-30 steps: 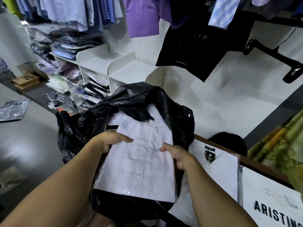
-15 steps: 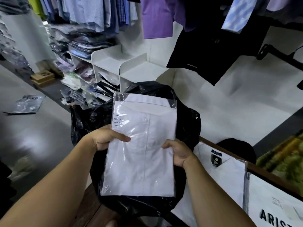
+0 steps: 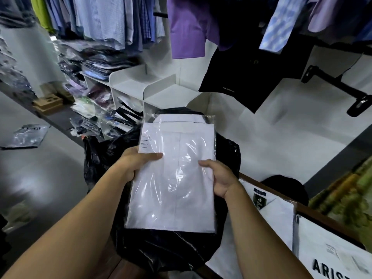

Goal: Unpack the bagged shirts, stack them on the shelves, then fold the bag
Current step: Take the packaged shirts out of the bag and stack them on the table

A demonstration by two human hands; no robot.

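Both hands are on this one: left hand fingers wrapped round one side edge, thumb on top, right hand clamped the same way on the other. So the white folded shirt in its clear plastic sleeve sits between the fingers, just above the crumpled black plastic bag underneath them. Well beyond the fingers is the white shelf unit. That sleeve looks slippery, so I'd keep it level, grip evenly and slide it in square.
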